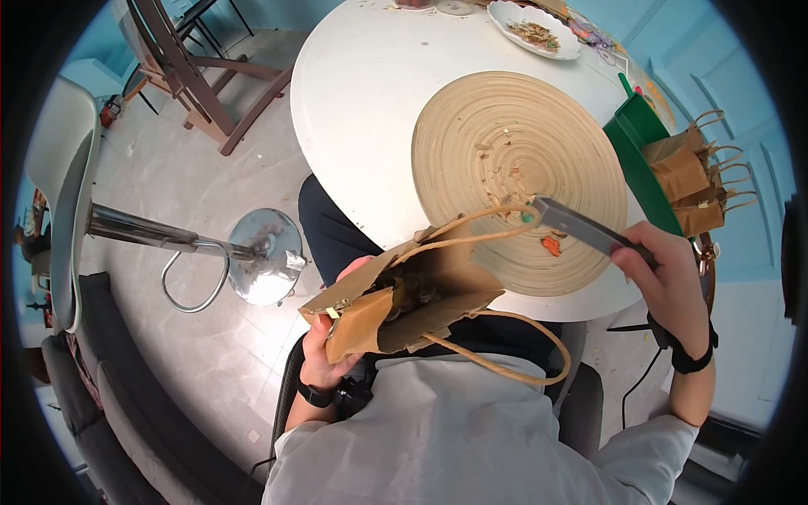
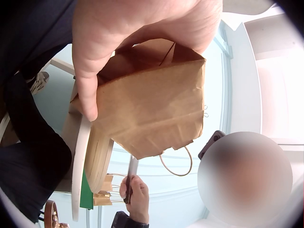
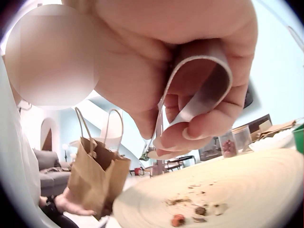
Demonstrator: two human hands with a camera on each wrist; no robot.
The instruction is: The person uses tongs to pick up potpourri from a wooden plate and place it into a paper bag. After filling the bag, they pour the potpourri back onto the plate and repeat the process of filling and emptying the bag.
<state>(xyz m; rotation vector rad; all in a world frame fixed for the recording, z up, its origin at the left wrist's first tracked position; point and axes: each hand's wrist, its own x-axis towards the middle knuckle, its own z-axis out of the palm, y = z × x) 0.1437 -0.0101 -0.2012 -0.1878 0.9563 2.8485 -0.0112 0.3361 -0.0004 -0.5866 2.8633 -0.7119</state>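
My left hand (image 1: 318, 358) grips a brown paper bag (image 1: 362, 322) low down, its thumb pressed on the side. The bag tilts with its mouth and rope handles toward the right; dark bits show inside. In the left wrist view the bag's base (image 2: 152, 102) is close to the palm. My right hand (image 1: 680, 278) holds metal tongs (image 1: 589, 229), squeezed between thumb and fingers. A small green piece (image 1: 528, 217) shows at the tips, near the bag's upper handle. Below is a round wooden board (image 1: 454, 126) with crumbs and an orange piece (image 1: 551, 245).
The board rests on a white round table (image 1: 353, 93). A green bin (image 1: 644, 160) with several small paper bags (image 1: 677, 168) stands at the right edge. At the back is a white dish (image 1: 560, 49) of dried bits. A bar stool (image 1: 168, 231) is at left.
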